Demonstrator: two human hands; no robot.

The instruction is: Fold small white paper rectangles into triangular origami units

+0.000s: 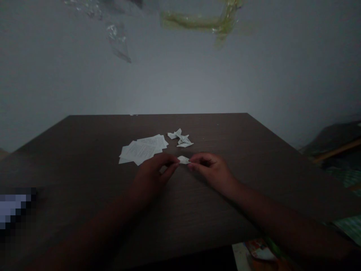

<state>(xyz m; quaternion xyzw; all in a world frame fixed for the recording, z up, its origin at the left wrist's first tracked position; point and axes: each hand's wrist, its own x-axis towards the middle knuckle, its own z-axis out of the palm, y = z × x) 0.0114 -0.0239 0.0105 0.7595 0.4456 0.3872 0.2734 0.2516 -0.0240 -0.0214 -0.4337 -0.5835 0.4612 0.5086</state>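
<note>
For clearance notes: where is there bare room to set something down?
Bare: dark brown tabletop right of the folded white paper shapes, beyond the right hand, and left of the printed white paper sheets. Crowded: the middle, among these.

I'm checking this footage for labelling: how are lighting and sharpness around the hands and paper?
Head view: dim overall, the wall palest near its middle; left hand and right hand dark, the folded paper between them pale, its creases hard to make out. Head view: print on the loose sheets unreadable; coarse pixel blocks at the left edge.
</note>
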